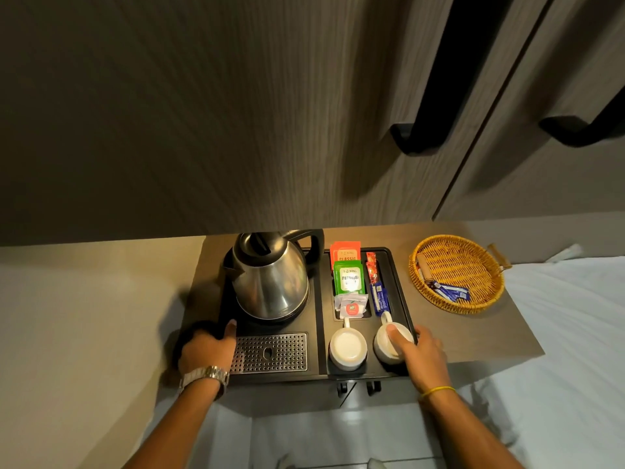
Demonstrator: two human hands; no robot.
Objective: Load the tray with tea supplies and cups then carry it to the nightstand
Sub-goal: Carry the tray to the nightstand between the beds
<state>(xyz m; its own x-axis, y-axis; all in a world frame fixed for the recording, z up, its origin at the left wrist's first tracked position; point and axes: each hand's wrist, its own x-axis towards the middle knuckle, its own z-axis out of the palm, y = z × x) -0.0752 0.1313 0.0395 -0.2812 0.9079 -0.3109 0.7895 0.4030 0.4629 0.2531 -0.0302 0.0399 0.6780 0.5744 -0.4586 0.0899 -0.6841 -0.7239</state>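
Observation:
A black tray (318, 319) rests on a brown nightstand top (473, 336). It carries a steel kettle (270, 282) on the left, with a perforated metal drip grate (270, 352) in front of it. Tea packets (348, 275) and sachets (377, 289) stand in the back right compartment. Two white cups lie upside down at the front right: one (347, 348) untouched, the other (384, 343) under my right thumb. My left hand (206, 350) grips the tray's left edge. My right hand (419, 353) grips the tray's right edge.
A round wicker basket (456, 272) with blue sachets (451, 291) sits on the nightstand to the right of the tray. Wooden cabinet doors with black handles (426, 130) hang above. White bedding (568, 333) lies to the right, a beige wall to the left.

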